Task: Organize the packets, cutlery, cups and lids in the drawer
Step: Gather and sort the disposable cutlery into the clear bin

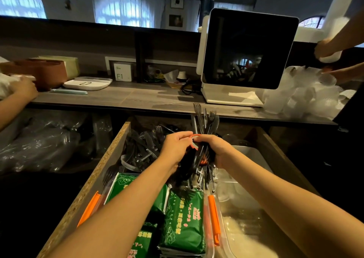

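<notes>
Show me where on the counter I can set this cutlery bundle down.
Free: the counter between the white tray and the screen stand, in front of the cable clutter. Crowded: right of the stand, heaped clear cups; far left, the brown holder.

Packets [181, 218] in drawer [110, 159], cutlery [141, 147] behind.

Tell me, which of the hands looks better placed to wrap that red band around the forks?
Probably the left. The left hand already pinches the red rubber band at the top of the bundle of black cutlery, while the right hand is occupied gripping the bundle upright over the drawer.
</notes>
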Tool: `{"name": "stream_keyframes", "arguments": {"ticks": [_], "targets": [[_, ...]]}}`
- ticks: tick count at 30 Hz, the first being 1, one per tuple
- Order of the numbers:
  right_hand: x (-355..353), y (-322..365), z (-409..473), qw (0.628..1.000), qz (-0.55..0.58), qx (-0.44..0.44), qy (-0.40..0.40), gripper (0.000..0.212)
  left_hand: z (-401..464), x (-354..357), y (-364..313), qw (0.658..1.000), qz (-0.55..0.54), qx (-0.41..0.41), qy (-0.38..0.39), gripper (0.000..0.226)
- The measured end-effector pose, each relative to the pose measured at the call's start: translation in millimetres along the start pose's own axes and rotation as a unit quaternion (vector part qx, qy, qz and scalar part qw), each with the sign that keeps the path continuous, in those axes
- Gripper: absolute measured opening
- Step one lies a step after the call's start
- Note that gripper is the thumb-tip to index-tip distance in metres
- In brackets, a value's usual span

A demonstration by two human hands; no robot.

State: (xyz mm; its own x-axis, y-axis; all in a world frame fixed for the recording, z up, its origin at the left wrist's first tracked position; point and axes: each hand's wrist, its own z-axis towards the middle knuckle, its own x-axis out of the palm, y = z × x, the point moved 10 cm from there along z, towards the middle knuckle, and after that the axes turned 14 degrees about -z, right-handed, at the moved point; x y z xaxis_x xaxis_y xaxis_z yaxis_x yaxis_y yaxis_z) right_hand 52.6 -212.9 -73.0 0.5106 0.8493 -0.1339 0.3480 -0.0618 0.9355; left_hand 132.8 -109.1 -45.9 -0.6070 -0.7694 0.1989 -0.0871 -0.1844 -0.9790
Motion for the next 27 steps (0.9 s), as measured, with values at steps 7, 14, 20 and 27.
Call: {"name": "stream_keyframes", "arguments": {"ticks": [7, 14, 20, 27], "targets": [[-36.4, -6.8, -8.2, 0.995, 0.017, 0.024, -0.093, 0.029, -1.7, 0.5, 2.8, 0.997, -0.072, -0.032, 0.001, 0.016], [-58.5, -16.3, -22.2, 0.989, 0.078, 0.017, -0.126, 0.006, -8.1, 20.8, 1.6, 0.998, 0.010, -0.007, 0.062, 0.027], [-90.7, 2.6, -36.9, 0.962, 0.160, -0.066, -0.210, 0.053, -23.3, 45.0, -4.2, 0.989, -0.012, -0.005, 0.146, 0.027], [-104.4, 11.0, -54.0, 0.941, 0.189, -0.136, -0.246, 0.064, -45.5, 68.0, -19.9, 0.984, -0.016, 0.054, 0.171, 0.024]]}}
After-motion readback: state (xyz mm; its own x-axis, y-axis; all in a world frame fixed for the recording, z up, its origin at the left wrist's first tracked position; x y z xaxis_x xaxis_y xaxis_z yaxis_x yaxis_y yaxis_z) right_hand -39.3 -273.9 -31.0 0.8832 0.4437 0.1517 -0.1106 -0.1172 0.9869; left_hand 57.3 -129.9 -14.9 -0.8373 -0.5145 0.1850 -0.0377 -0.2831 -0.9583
